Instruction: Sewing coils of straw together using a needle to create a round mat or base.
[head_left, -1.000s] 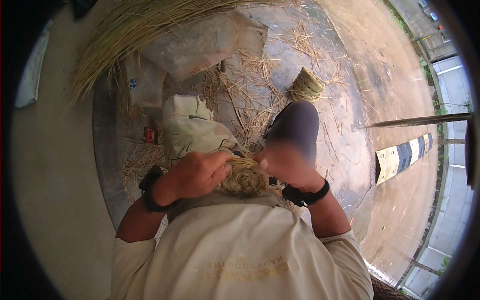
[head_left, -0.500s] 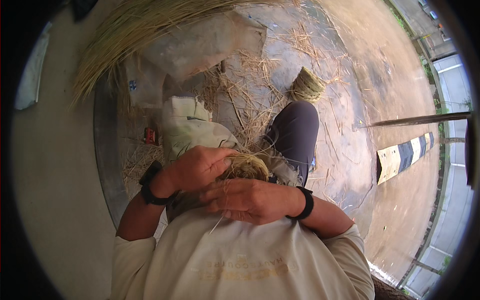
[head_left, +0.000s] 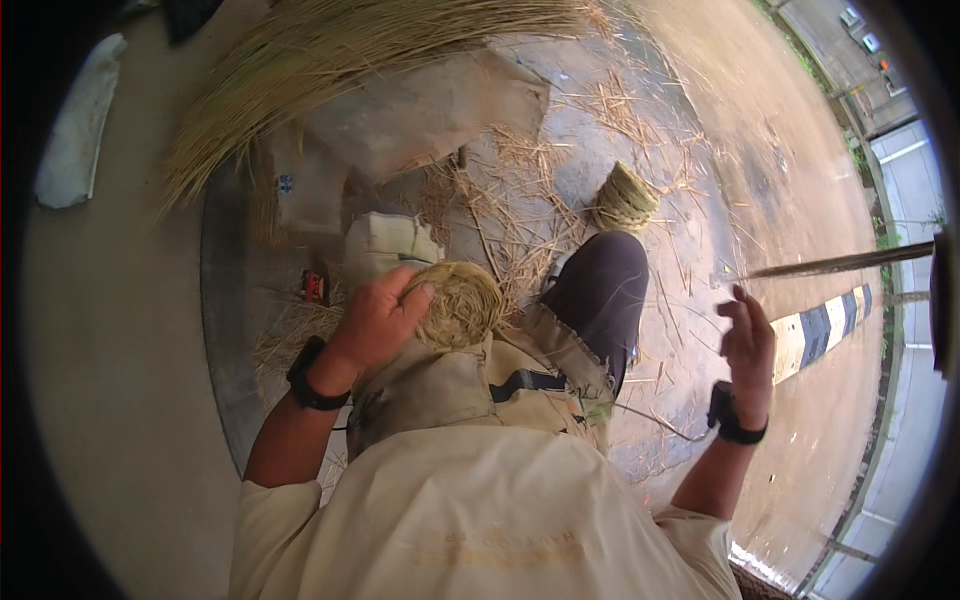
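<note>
My left hand (head_left: 375,322) grips the rim of a small round woven straw basket (head_left: 460,310), thumb over its edge, above my lap. Inside the basket, coiled straw shows. My right hand (head_left: 748,345) is raised far out to the right, away from the basket. Its fingers are curled in, and whatever they pinch is too small to make out. A thin dark strand (head_left: 660,425) runs from near my lap toward my right wrist. Beyond my right knee stands another woven straw basket (head_left: 626,197), taller, with loose ends at its rim.
A large bundle of long straw (head_left: 370,60) lies at the far left, beside a greyish plastic sheet (head_left: 430,105). Straw scraps (head_left: 500,210) litter the ground mat. A small red-and-black object (head_left: 315,287) is left of my leg. At right, a pole (head_left: 840,262) extends above a striped barrier (head_left: 820,330).
My right hand has swung from beside the basket far out to the right. My left hand still holds the basket, now tilted so its round opening shows.
</note>
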